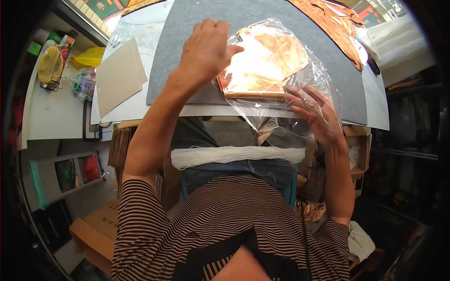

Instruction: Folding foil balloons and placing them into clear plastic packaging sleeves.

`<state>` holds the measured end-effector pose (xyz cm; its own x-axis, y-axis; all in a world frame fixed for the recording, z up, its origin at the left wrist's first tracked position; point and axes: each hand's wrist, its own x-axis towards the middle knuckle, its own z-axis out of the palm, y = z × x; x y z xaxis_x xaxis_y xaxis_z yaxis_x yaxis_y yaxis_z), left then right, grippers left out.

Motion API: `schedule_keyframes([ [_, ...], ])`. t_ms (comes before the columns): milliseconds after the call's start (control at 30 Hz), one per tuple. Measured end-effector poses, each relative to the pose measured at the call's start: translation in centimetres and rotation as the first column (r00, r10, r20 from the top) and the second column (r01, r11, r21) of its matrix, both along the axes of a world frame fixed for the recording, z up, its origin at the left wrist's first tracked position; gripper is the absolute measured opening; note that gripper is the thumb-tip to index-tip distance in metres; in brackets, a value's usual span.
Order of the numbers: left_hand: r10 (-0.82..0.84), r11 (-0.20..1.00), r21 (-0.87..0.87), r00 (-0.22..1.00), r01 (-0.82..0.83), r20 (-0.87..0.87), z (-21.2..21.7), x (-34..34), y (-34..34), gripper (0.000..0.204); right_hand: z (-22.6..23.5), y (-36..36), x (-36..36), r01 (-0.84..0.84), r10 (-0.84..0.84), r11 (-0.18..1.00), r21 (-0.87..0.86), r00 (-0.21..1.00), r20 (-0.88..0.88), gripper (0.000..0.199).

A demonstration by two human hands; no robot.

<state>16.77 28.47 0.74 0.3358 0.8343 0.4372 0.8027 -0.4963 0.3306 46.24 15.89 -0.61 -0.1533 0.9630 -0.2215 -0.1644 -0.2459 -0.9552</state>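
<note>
I see a stringy white skein (238, 157) across the lap; then the right hand (315, 108), half-curled against crinkled clear film (323, 75) around glossy copper-coloured sheets (276, 54) on the matte grey mat (262, 10). The left hand (207, 49) bends loosely beside them. Either grip, I can't tell.

Metallic sheets (274, 56) look glossy, the plastic bag (316, 70) shiny (the mat (253, 10), matt)

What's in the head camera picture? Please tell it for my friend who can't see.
A shiny copper-coloured stack sits on a grey mat with clear plastic around it. The right hand is beside it, seen partly through the plastic; the left hand is on its other side. White strands lie across the person's lap.
</note>
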Motion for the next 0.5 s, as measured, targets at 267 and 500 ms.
schedule_keyframes([
  [267,-0.004,0.992,-0.123,0.995,-0.008,-0.098,-3.2,0.0,-0.9,0.045,3.0,1.8,-3.1,0.015,0.037,0.992,-0.124,0.914,0.403,0.051],
  [500,-0.001,0.992,-0.125,0.997,-0.01,-0.083,-2.5,0.0,-0.5,0.042,2.0,1.6,-4.9,0.079,-0.049,0.993,-0.082,0.948,0.315,0.053],
])
